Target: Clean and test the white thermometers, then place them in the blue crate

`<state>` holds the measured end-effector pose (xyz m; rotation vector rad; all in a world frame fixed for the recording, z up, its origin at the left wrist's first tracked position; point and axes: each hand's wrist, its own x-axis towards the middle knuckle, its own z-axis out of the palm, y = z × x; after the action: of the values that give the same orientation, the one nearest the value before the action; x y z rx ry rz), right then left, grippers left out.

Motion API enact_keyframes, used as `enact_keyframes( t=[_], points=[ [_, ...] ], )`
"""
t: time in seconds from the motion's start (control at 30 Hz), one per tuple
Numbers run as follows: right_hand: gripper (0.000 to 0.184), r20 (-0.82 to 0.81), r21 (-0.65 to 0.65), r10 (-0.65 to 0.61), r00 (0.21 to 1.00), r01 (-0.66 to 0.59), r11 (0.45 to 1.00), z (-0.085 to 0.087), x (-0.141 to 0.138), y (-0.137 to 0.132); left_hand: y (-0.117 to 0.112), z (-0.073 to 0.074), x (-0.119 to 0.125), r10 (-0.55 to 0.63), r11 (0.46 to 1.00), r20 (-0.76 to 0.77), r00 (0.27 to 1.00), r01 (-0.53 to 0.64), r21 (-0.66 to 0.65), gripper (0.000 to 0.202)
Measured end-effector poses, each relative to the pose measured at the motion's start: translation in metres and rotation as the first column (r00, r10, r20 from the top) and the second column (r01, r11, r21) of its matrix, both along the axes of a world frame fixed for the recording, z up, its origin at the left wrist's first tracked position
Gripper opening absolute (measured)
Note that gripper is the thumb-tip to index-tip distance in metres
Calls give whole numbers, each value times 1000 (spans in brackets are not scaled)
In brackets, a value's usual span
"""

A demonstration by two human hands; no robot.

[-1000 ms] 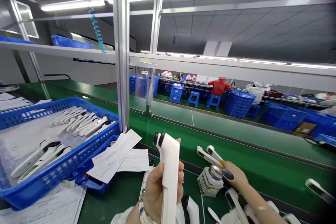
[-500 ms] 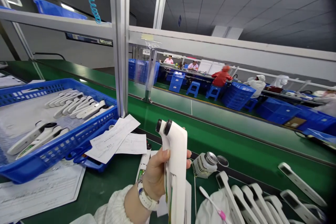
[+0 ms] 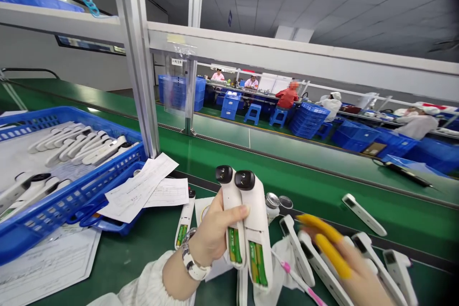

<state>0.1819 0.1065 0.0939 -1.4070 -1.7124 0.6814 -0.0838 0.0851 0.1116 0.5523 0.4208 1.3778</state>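
Note:
My left hand [image 3: 215,229] is closed around two white infrared thermometers [image 3: 256,210], held upright side by side with their black heads on top. Their battery bays face me uncovered, with green batteries inside. A white strip, partly hidden, shows below them. My right hand [image 3: 344,253], wearing yellow finger covers, is smeared by motion, its thumb and forefinger apart. It hovers over a row of white thermometers [image 3: 296,248] lying at the right; whether it touches one I cannot tell. A pink-and-white toothbrush [image 3: 287,267] lies on a white cloth [image 3: 278,248] between my hands.
A blue basket [image 3: 103,184] of thermometers stands at the left, with papers [image 3: 143,189] beside it. Another thermometer with green batteries [image 3: 184,217] lies left of my hand. Behind are a small jar [image 3: 271,203], a metal post [image 3: 132,57] and a green conveyor [image 3: 222,155].
My left hand has turned the thermometers so their heads and battery bays face me. My right hand has come into view over the row at the right. The view has shifted right.

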Motion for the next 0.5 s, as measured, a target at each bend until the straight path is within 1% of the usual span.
enact_keyframes(
  t=[0.03,0.07,0.1,0.13,0.17,0.2,0.27,0.37,0.43,0.5],
  points=[
    [42,-124,-104,160,979,-173,979,-1,-27,-2,0,0,3,19,1000,-37,999,-20,-8,37],
    [44,-232,-175,294,927,-337,925,0,-54,-5,0,1,4,32,999,-65,997,-33,-10,36],
    [45,-308,-202,403,862,-474,857,0,-79,-7,0,2,5,36,999,-86,996,-37,-11,35],
    [44,-375,-194,437,818,-530,825,1,-101,-9,0,3,5,39,999,-100,994,-41,-13,33],
    [44,-431,-185,446,784,-560,807,3,-117,-11,1,4,3,46,999,-105,993,-48,-16,31],
    [43,-466,-165,438,769,-562,811,4,-128,-11,3,4,2,55,998,-103,993,-57,-17,30],
    [41,-491,-140,400,774,-523,840,3,-134,-9,6,5,-1,68,997,-88,994,-69,-18,30],
    [40,-441,-153,337,832,-440,885,-4,-122,-5,12,2,-1,57,998,-54,997,-58,-23,34],
    [46,-394,-141,284,874,-363,921,-9,-113,-5,13,1,2,37,998,-48,998,-39,-53,40],
    [51,-372,-111,245,895,-305,946,-12,-110,-6,13,0,5,14,997,-51,999,-18,-81,44]
  ],
)
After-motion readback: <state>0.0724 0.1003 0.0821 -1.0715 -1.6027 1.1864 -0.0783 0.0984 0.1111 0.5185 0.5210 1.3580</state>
